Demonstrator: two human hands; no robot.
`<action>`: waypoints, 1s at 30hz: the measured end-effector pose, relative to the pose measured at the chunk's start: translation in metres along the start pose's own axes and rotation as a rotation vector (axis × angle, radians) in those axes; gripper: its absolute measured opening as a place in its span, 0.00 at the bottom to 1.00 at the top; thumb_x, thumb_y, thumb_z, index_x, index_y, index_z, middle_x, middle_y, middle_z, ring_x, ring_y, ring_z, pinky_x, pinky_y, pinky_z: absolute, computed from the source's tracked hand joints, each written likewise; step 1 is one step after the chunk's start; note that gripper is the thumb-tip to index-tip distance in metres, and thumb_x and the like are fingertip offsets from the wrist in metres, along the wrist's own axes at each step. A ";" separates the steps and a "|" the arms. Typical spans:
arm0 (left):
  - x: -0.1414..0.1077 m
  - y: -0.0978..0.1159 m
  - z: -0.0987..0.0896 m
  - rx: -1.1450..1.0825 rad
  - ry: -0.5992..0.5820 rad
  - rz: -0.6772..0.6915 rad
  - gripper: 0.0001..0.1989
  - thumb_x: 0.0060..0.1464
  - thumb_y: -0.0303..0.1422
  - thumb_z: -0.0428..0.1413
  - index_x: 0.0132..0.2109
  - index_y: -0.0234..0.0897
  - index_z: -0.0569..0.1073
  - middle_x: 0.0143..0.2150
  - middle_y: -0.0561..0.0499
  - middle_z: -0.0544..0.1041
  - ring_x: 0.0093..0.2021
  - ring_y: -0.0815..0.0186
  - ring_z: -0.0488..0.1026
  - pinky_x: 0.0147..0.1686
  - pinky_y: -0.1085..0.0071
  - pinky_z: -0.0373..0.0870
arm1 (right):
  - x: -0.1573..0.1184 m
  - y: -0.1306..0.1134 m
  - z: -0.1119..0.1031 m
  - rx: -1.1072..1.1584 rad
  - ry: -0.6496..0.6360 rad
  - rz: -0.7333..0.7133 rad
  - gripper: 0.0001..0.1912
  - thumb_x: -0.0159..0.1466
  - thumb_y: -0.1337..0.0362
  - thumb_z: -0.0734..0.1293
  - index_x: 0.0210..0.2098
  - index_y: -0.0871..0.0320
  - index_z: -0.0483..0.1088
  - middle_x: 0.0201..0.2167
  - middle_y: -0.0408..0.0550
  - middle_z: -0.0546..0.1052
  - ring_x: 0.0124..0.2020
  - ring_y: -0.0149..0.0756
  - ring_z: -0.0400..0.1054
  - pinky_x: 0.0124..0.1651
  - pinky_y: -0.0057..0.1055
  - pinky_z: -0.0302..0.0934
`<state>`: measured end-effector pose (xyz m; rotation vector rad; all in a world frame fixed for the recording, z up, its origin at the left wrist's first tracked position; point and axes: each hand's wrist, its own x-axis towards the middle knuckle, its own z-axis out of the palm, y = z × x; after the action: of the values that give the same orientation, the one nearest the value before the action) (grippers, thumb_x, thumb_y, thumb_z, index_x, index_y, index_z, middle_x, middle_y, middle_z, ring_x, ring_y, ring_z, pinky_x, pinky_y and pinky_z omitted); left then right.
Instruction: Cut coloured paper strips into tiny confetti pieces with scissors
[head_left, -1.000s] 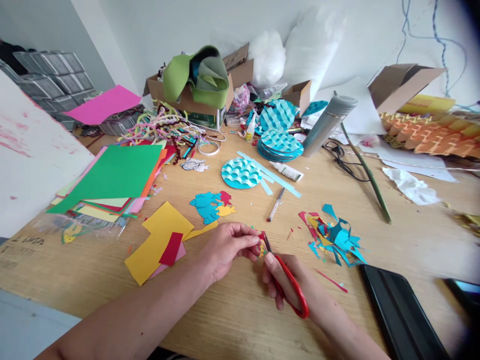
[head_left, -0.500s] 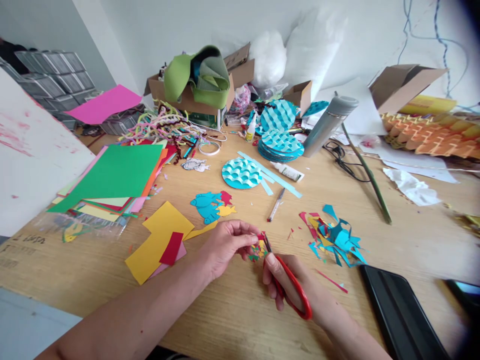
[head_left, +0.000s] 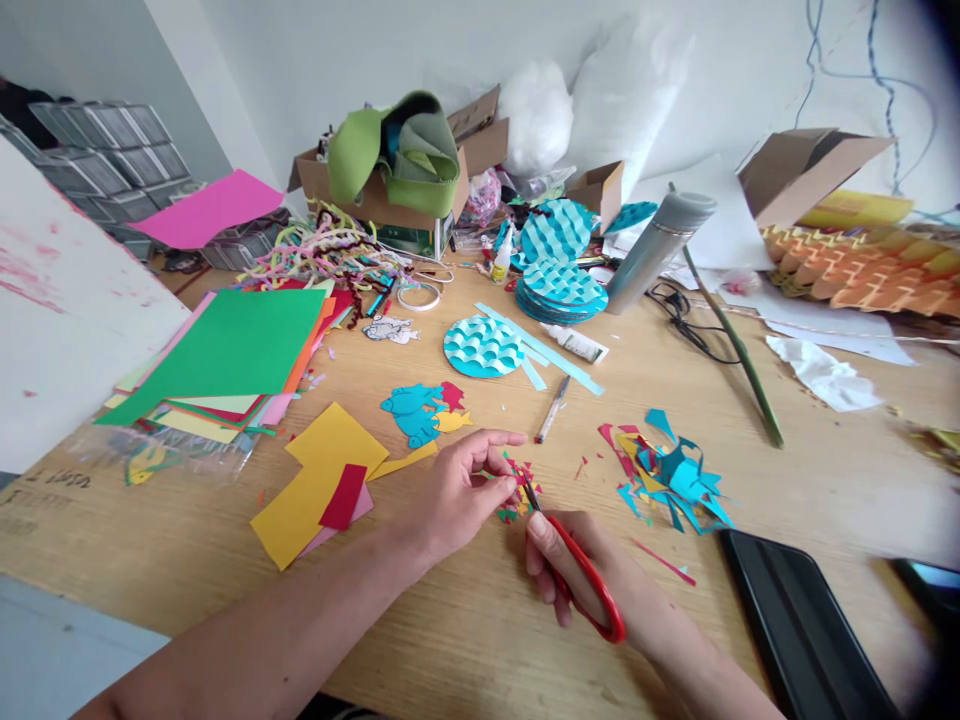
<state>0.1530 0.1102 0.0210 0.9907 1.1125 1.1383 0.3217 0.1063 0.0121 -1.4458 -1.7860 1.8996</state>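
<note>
My right hand (head_left: pixel 570 565) grips red-handled scissors (head_left: pixel 592 585), their blades pointing away to the upper left and nearly closed. At the blade tips is my left hand (head_left: pixel 469 495), its thumb and a finger pinched on what looks like a tiny piece of red paper, mostly hidden, while the index finger stretches out above. Under the fingertips lies a small heap of red, green and yellow paper bits (head_left: pixel 514 515). Left of that hand are a yellow paper sheet (head_left: pixel 289 515) and a red paper rectangle (head_left: pixel 343 497). Blue paper fish (head_left: pixel 412 408) lie beyond it.
Blue and red paper offcuts (head_left: pixel 679 475) and a black phone (head_left: pixel 799 620) lie to the right. Ahead are a pen (head_left: pixel 553 410), a glue bottle (head_left: pixel 576 343) and a woven blue disc (head_left: pixel 484 346). A grey flask (head_left: pixel 660 250) stands behind; coloured paper sheets (head_left: pixel 232 340) are stacked left.
My left index finger has lifted and straightened away from the pinch. The red strip at the fingertips shows less, and more red bits lie on the heap. The scissors have barely moved.
</note>
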 end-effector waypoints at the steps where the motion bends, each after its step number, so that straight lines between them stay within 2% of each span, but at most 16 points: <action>1: 0.000 -0.001 0.000 -0.003 -0.009 0.004 0.18 0.46 0.27 0.58 0.48 0.35 0.74 0.29 0.53 0.72 0.30 0.69 0.71 0.34 0.72 0.68 | 0.000 0.000 0.000 0.001 -0.005 -0.002 0.33 0.59 0.35 0.54 0.24 0.61 0.64 0.15 0.41 0.67 0.12 0.23 0.60 0.15 0.20 0.50; 10: 0.001 -0.011 -0.002 -0.072 -0.119 0.011 0.19 0.49 0.27 0.57 0.50 0.39 0.75 0.28 0.54 0.70 0.32 0.69 0.72 0.38 0.69 0.71 | 0.000 -0.005 0.000 -0.012 -0.013 0.016 0.36 0.56 0.31 0.52 0.24 0.61 0.63 0.15 0.41 0.66 0.12 0.23 0.59 0.15 0.20 0.49; 18: 0.002 -0.010 -0.005 -0.080 -0.179 0.012 0.22 0.51 0.26 0.56 0.54 0.41 0.73 0.29 0.54 0.71 0.33 0.69 0.73 0.39 0.71 0.70 | -0.001 -0.002 -0.001 0.002 -0.031 -0.049 0.34 0.60 0.35 0.52 0.25 0.61 0.63 0.17 0.42 0.67 0.14 0.24 0.61 0.17 0.21 0.51; 30: 0.005 -0.013 -0.005 -0.104 -0.180 0.008 0.22 0.49 0.25 0.56 0.53 0.39 0.73 0.28 0.56 0.69 0.31 0.71 0.72 0.38 0.71 0.72 | -0.003 -0.005 -0.001 -0.028 -0.025 -0.015 0.36 0.57 0.32 0.52 0.24 0.61 0.63 0.16 0.42 0.67 0.13 0.23 0.59 0.16 0.21 0.49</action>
<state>0.1505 0.1136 0.0067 0.9961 0.8976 1.0803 0.3213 0.1069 0.0181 -1.4191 -1.8364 1.9012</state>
